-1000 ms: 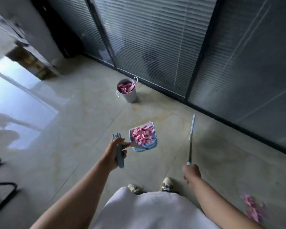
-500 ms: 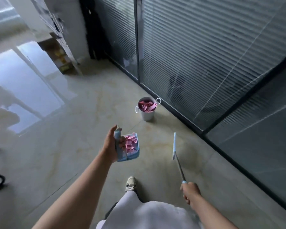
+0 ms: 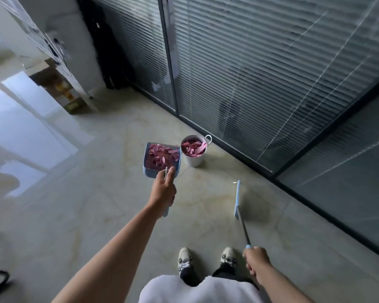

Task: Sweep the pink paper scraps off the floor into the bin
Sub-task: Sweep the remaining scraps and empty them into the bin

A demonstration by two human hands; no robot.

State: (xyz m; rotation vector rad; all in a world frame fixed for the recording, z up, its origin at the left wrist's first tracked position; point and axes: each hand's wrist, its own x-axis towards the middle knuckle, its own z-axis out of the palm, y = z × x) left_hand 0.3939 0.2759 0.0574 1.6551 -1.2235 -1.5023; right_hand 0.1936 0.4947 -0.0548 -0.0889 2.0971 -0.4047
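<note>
Since half a second ago, the left hand (image 3: 163, 189) had pushed the blue dustpan (image 3: 161, 157) forward until it was right beside the bin (image 3: 193, 151), and the broom head had dropped lower.

Nearest, two shoes (image 3: 206, 258) stood on the floor (image 3: 74, 204) between the arms. The right hand (image 3: 256, 260), just right of the shoes, was closed around the end of the broom (image 3: 239, 206). Its blue head pointed ahead of that hand, close to the floor.

Farther out, the left hand was wrapped tight around the dustpan handle. Beyond its fingers, the pan was full of pink paper scraps (image 3: 162, 154). Its right edge looked to touch the bin rim. More pink scraps lay inside the bin. Past it stood a glass wall with blinds (image 3: 260, 62).
</note>
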